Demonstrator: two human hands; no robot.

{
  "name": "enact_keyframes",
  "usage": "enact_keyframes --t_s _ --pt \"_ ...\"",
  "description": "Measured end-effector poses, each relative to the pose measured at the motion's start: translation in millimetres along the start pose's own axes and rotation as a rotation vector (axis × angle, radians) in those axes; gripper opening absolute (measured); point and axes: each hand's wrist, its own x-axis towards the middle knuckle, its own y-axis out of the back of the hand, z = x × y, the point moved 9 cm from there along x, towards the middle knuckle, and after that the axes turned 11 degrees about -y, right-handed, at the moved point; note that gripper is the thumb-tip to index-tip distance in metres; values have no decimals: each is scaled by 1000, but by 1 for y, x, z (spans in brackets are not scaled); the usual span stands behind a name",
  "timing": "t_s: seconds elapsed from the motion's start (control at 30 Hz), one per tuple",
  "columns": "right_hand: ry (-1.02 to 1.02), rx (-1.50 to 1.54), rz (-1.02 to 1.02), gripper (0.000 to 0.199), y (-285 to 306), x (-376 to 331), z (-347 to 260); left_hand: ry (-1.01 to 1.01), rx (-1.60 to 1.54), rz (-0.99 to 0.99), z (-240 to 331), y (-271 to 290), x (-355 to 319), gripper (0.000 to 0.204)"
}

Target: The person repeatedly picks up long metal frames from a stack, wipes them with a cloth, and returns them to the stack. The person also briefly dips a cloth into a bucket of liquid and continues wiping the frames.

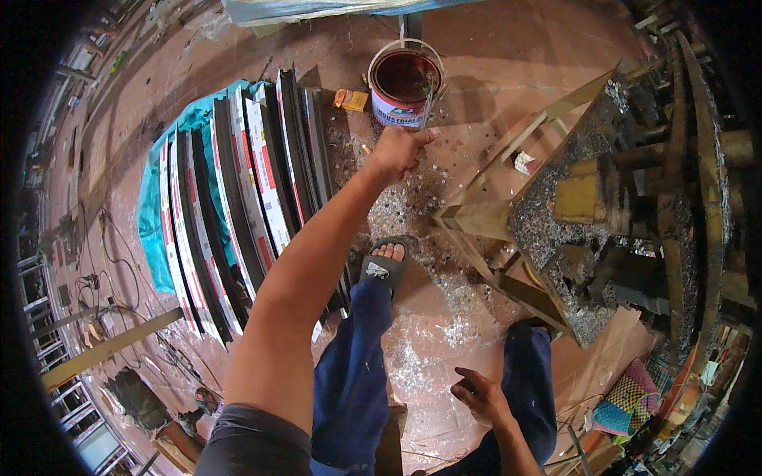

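My left hand (399, 149) reaches forward to the near rim of an open paint can (402, 89) holding dark reddish-brown liquid. Its fingers are pinched on a thin stick or brush handle (429, 99) that slants up into the can. My right hand (479, 394) hangs low by my right knee with the fingers loosely curled; whether it holds something small and dark is unclear. My left foot in a grey sandal (384, 265) stands on the floor below the left hand.
A row of curved panels (238, 206) with red, white and black faces stands on edge on a teal sheet (151, 214) at left. A yellowish metal frame and machine (587, 214) covered in metal shavings fills the right. Shavings litter the floor; a small orange box (352, 99) lies beside the can.
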Motion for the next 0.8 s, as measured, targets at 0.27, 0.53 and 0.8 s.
enact_keyframes --t_s 0.27,0.53,0.8 --pt "5 -28 14 55 1 -2 -2 -193 623 -188 31 -2 4 26" --pt "-26 -16 2 53 3 -4 -8 -253 1126 -372 40 -24 14 24" --pt "-37 -17 -3 54 3 -4 -5 -378 833 -263 60 -22 -14 38"
